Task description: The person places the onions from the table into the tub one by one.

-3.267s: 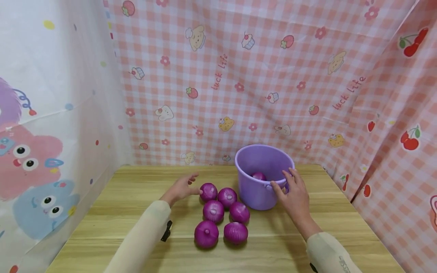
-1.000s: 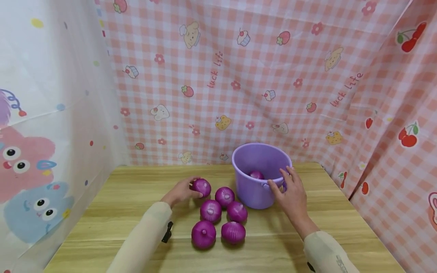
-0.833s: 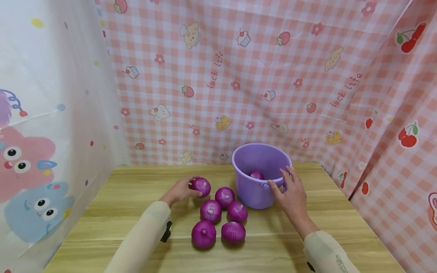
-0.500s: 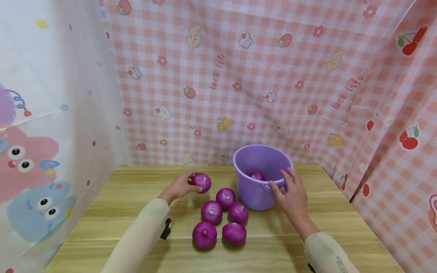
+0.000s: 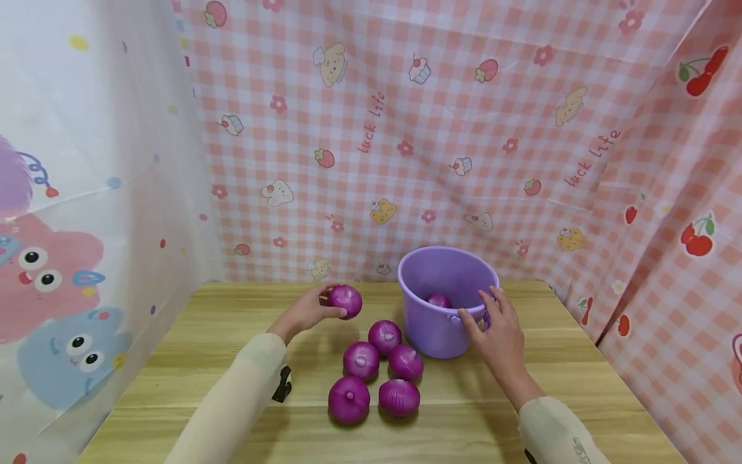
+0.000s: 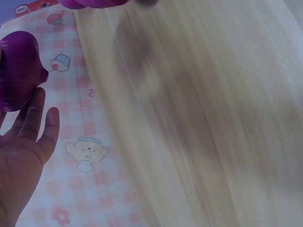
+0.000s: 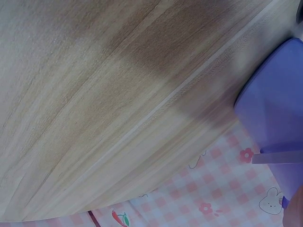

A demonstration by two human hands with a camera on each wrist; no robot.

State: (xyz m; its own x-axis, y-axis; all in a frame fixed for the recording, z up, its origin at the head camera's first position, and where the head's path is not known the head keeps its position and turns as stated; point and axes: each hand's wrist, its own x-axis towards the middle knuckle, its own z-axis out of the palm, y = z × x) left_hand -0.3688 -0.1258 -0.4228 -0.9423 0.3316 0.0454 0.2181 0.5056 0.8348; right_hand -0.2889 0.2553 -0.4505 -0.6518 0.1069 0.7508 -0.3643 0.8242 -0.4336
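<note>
My left hand point(image 5: 307, 312) holds a red onion point(image 5: 346, 301) between thumb and fingers, raised over the back left part of the table. In the left wrist view that onion point(image 6: 21, 71) shows its pointed tip above the fingers. A purple bucket point(image 5: 437, 335) stands upright to the right, and inside it lies another onion point(image 5: 438, 301). My right hand point(image 5: 501, 335) grips the bucket's front right rim, fingers at the edge and thumb at the front. Several more onions point(image 5: 361, 361) sit grouped on the table between the left hand and the bucket.
The wooden table point(image 5: 232, 361) ends at a pink checked cloth point(image 5: 348, 212) hung behind it. A white cartoon-print cloth point(image 5: 145, 212) hangs on the left. In the right wrist view, the bucket's handle point(image 7: 279, 157) runs along its side.
My left hand, first beside the onion with fingers apart, has taken hold of it and lifted it from the group. My right hand has stayed at the bucket's rim.
</note>
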